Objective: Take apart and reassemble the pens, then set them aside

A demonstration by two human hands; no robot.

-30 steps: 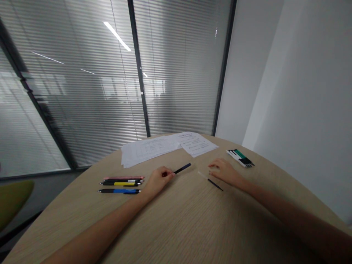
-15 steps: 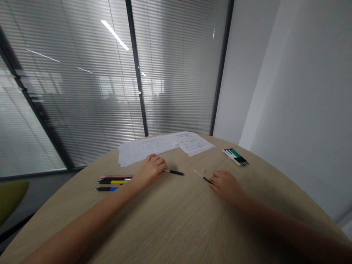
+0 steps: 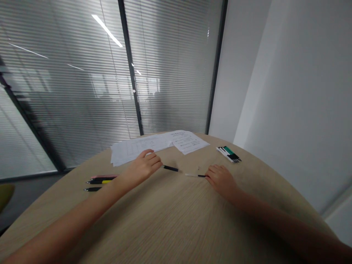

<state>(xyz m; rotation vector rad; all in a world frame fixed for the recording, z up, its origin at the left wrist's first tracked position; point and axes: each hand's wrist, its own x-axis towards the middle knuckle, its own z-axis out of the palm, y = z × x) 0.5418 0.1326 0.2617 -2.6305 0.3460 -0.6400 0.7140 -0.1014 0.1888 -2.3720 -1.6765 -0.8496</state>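
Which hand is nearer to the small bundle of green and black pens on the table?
Right. The right hand is nearer, just below and left of the pen bundle; the left hand is much farther left.

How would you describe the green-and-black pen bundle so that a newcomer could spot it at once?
On the round wooden table, find the white papers at the far side. Just right of them, near the edge, lies a small pen bundle, its pens side by side. Only it shows green.
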